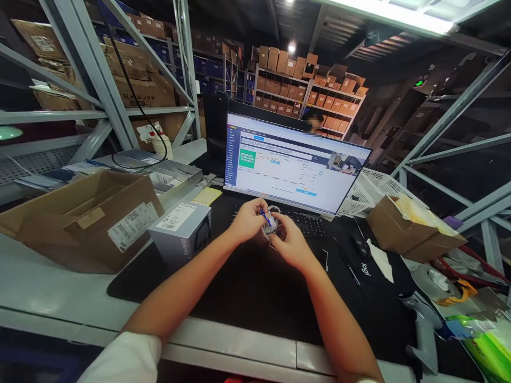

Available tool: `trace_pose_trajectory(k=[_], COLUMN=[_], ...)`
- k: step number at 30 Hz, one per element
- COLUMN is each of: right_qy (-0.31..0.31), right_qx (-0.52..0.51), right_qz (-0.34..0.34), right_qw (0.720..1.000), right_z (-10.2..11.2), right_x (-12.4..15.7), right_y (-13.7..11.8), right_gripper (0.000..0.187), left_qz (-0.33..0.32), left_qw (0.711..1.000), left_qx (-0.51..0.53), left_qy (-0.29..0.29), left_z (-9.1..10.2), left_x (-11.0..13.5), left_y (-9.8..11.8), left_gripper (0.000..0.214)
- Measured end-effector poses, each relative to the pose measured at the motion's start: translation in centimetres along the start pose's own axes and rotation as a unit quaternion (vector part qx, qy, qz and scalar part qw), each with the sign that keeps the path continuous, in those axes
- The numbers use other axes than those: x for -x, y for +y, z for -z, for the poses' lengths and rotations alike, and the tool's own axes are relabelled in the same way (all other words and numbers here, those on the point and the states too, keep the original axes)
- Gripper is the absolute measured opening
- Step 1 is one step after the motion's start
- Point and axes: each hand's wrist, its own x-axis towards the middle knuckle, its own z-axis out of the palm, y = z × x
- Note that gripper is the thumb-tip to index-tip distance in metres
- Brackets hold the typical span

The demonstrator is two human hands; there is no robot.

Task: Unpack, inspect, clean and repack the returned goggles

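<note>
Over the black desk mat (255, 287), in front of the monitor, my two hands meet around a small, roundish, grey-white object (270, 226). My left hand (248, 221) is closed, its thumb and fingertips pinching a thin blue piece (265, 215) at the object's upper side. The fingers of my right hand (290, 239) curl around the object's right side and steady it. Fingers cover much of the object, so its exact kind cannot be made out. Left of my left forearm stands a grey product box (181, 234) with a white label on top.
Behind my hands are a monitor (287, 159) and a keyboard (313, 226). An open carton (91, 223) stands left. To the right lie a pen (353, 275), a mouse (360, 247), a barcode scanner (423, 330), a tape roll (435, 282) and another carton (407, 229).
</note>
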Motion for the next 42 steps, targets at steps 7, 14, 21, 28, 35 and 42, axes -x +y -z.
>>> trace_pose_trajectory(k=[7,14,21,28,35,42], right_qy=[0.084,0.037,-0.139,-0.05,0.008,0.025], right_qx=[-0.029,-0.12,-0.077,-0.191,-0.286,-0.167], right_qz=[0.012,-0.138,-0.162,-0.147,-0.121,-0.087], right_qw=[0.996,0.982,0.974,0.969,0.95,0.982], right_z=[-0.5,1.8,4.8,4.8,6.3,7.6], right_x=[-0.3,0.3,0.8,0.6,1.4,1.5], right_y=[-0.2,-1.3,-2.6,-2.0,-2.2,-1.7], right_gripper=[0.021,0.045,0.037,0.034,0.034,0.023], left_qz=[-0.03,-0.078,-0.031,0.09,0.031,-0.11], left_qw=[0.996,0.988,0.995,0.975,0.95,0.86], left_qx=[-0.086,-0.11,0.03,0.194,0.308,0.478], left_qy=[-0.021,0.074,0.085,-0.062,0.035,0.138], left_z=[-0.4,0.5,1.8,2.0,3.8,5.9], left_x=[1.0,0.6,0.0,1.0,0.8,3.4], left_y=[1.0,1.4,2.0,3.2,4.7,8.8], left_gripper=[0.026,0.02,0.019,0.019,0.04,0.046])
